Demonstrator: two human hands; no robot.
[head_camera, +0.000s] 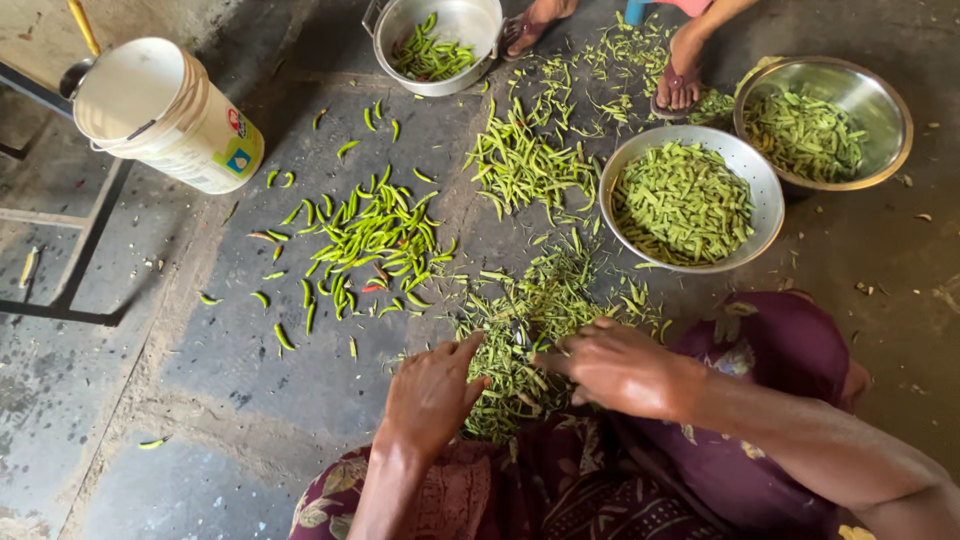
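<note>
I sit on the floor in a maroon patterned garment. My left hand (432, 392) and my right hand (620, 368) both rest on a heap of green bean pods and trimmings (525, 330) right in front of my lap. The fingers of both hands curl into the pods; whether either hand grips one I cannot tell. Further left on the floor lies a loose pile of green chillies (375, 240), with a red one among them.
A steel bowl of cut beans (685, 200) stands ahead right, another steel bowl (825, 125) behind it. A pot with chillies (435, 45) sits at the top. A white bucket (165, 110) lies at upper left. Another person's sandalled feet (680, 75) are at the top.
</note>
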